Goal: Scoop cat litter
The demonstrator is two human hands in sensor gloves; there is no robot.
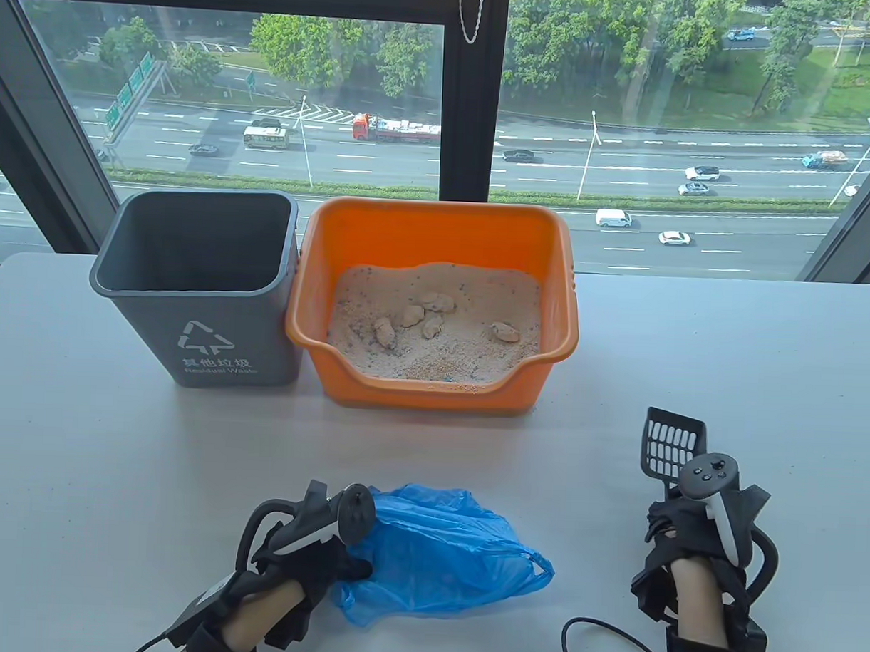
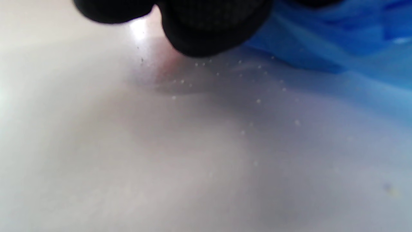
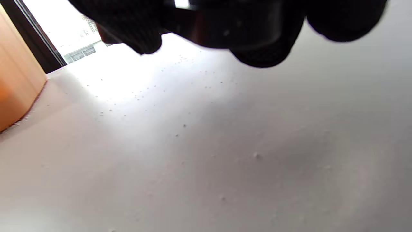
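Note:
An orange litter tray (image 1: 438,233) at the back centre holds pale litter (image 1: 434,347) with several clumps (image 1: 410,316). A black slotted scoop (image 1: 670,445) lies on the table at the right, and its handle runs under my right hand (image 1: 674,523). That hand's fingers (image 3: 260,48) curl round the dark handle (image 3: 225,29). A crumpled blue bag (image 1: 441,554) lies at the front centre. My left hand (image 1: 327,550) sits at its left edge, thumb on the plastic. Its curled fingertips (image 2: 212,29) lie beside the blue bag (image 2: 338,42).
A grey waste bin (image 1: 194,275) stands open just left of the tray, touching it. Fine grains are scattered on the white table (image 1: 117,457). The tray's orange corner (image 3: 16,90) shows at the left of the right wrist view. A black cable (image 1: 602,645) loops near my right forearm.

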